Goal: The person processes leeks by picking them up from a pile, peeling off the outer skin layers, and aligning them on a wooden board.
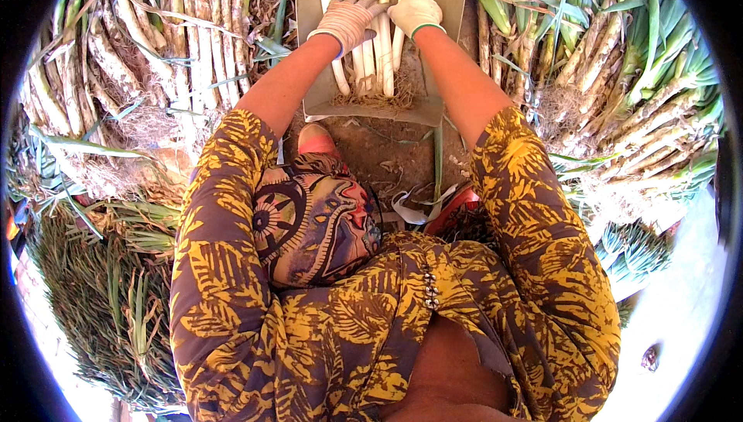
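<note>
Several peeled long green onions (386, 56) lie side by side, white ends toward me and pale green shafts pointing away, in a shallow grey tray (313, 97). My left hand (348, 21), in a striped white glove with dark fingertips, rests across the onions on the left with its fingers stretched out. My right hand (416, 13), in a white glove with a green cuff, is closed at the right-hand onion stalk. The fingertips of that hand are partly hidden. Loose root hairs (387, 100) gather at the tray's near end.
Unpeeled green onions with soil and roots are heaped on the left (155, 42) and right (596, 66). A dense dark-green pile of onion tops (101, 298) stands at the lower left. My shoe (316, 140) is just below the tray, on brown ground (395, 155) with leaf scraps.
</note>
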